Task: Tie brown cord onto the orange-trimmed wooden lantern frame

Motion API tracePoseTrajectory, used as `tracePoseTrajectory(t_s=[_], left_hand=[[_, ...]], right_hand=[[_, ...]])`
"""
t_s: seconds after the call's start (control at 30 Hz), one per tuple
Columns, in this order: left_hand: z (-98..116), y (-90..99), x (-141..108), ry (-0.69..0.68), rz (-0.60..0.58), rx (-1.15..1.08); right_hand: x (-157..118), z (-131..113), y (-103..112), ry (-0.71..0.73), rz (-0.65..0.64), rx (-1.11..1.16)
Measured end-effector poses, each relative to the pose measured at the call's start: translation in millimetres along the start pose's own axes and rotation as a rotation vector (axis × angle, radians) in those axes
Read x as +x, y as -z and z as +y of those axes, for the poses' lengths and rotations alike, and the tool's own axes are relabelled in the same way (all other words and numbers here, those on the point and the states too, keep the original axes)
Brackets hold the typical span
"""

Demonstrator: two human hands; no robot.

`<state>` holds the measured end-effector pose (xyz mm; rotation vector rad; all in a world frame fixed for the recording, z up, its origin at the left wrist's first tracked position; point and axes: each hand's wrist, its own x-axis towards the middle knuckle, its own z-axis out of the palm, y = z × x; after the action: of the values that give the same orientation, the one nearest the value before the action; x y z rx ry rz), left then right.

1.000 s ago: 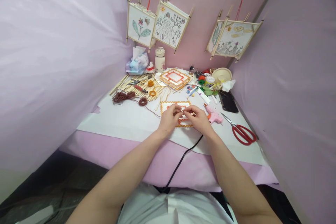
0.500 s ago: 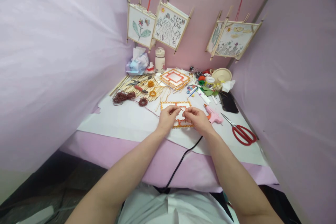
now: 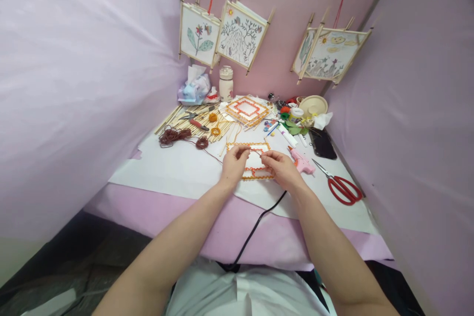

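Between my two hands a short stretch of brown cord (image 3: 255, 151) is held. My left hand (image 3: 234, 164) pinches one part of it, and my right hand (image 3: 280, 168) pinches another, with a small gap between the fingertips. Below them lies a white panel (image 3: 255, 161) edged with wavy orange trim and red trim inside; my hands cover its sides. From the left hand the cord runs back over the table to a small brown coil (image 3: 202, 142) and a larger brown cord bundle (image 3: 174, 136).
Right of my hands lie a pink glue gun (image 3: 301, 162), red-handled scissors (image 3: 342, 187) and a black phone (image 3: 323, 143). Thin sticks (image 3: 172, 117) and pliers (image 3: 198, 123) lie at back left. A second trimmed panel (image 3: 247, 110) rests behind. A black cable (image 3: 259, 219) crosses the front edge.
My hands have moved slightly apart, the left one to the left and the right one to the right. More of the cord now shows between them.
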<state>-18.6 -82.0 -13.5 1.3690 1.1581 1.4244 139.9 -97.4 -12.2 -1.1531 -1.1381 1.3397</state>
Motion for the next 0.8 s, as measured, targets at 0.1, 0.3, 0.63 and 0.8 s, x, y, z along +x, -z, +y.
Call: tracePoseTrajectory(t_s=[0.1,0.3,0.63,0.8], left_hand=[[6,-0.2,-6,-0.202,-0.019,0.164],[13,-3.2,-14,-0.291,-0.080,0.224],[5,-6.7,-11,-0.137,-0.087,0.151],[7,-7.3,-9,-0.032,-0.092,0.093]], right_hand=[[2,-1,1,0.000,0.045,0.095],[0,-4,-1,-0.009,0.044,0.139],[-3,-2,-6,-0.007,-0.074,0.206],[-3,-1,-6,0.000,-0.068,0.190]])
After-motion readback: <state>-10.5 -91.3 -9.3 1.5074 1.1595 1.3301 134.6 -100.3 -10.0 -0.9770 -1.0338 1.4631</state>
